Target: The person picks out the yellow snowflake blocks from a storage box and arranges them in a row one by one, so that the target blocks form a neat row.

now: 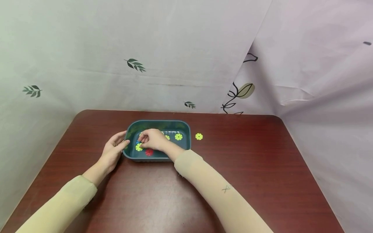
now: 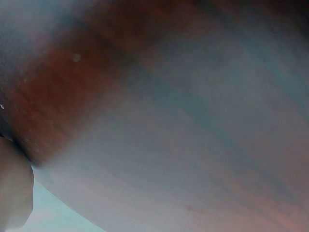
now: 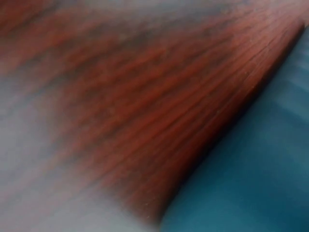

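Bending its fingers inside a teal rounded-rectangular tray (image 1: 158, 159), the right hand (image 1: 154, 139), grip unclear, has a yellow notched disc (image 1: 138, 148) just left of its thumb; the left hand (image 1: 112, 151) grips the rim.

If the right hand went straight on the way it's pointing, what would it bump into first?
Probably the yellow piece near the tips of the right hand, or the blue piece beside it, inside the teal tray. Exact depth is hard to tell.

Tray (image 1: 151, 159) smooth plastic; table (image 1: 253, 155) glossy wood-grain; backdrop (image 1: 175, 42) creased cloth.
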The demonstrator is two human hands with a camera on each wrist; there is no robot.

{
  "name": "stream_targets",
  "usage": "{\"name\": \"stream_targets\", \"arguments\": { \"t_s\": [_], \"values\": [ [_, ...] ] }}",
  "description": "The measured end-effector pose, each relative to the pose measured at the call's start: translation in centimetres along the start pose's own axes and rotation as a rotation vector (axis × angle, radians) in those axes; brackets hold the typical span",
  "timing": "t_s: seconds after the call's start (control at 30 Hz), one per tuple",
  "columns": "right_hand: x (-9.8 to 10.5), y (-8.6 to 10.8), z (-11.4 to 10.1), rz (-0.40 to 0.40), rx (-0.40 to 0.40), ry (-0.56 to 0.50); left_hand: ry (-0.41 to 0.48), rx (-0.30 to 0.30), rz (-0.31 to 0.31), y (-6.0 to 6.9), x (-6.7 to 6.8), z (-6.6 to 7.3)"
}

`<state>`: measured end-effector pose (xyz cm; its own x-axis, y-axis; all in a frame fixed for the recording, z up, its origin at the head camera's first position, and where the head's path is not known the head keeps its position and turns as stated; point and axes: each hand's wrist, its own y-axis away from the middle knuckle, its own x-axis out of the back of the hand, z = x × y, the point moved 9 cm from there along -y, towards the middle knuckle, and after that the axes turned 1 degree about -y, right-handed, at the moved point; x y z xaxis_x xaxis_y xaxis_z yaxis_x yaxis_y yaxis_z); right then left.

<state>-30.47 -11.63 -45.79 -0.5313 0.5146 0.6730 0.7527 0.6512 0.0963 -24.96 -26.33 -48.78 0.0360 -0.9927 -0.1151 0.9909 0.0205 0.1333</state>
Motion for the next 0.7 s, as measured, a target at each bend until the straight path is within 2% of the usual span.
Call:
{"name": "stream_targets", "arguments": {
  "t_s": [0.2, 0.33, 0.53, 0.7],
  "values": [
    [-0.32, -0.13, -0.56, -0.02, 0.044, 0.149, 0.015, -0.018, 0.002, 0.02, 0.04, 0.13],
    [-0.31, -0.01, -0.84, -0.027, 0.057, 0.207, 0.01, -0.014, 0.006, 0.0, -0.01, 0.13],
    [-0.47, 0.0, -0.66, -0.04, 0.045, 0.236, 0.001, 0.014, 0.008, -0.02, -0.03, -0.07],
    [-0.54, 0.0, -0.46, -0.043, 0.029, 0.202, 0.014, -0.008, 0.002, -0.02, -0.07, 0.05]
  ]
}}
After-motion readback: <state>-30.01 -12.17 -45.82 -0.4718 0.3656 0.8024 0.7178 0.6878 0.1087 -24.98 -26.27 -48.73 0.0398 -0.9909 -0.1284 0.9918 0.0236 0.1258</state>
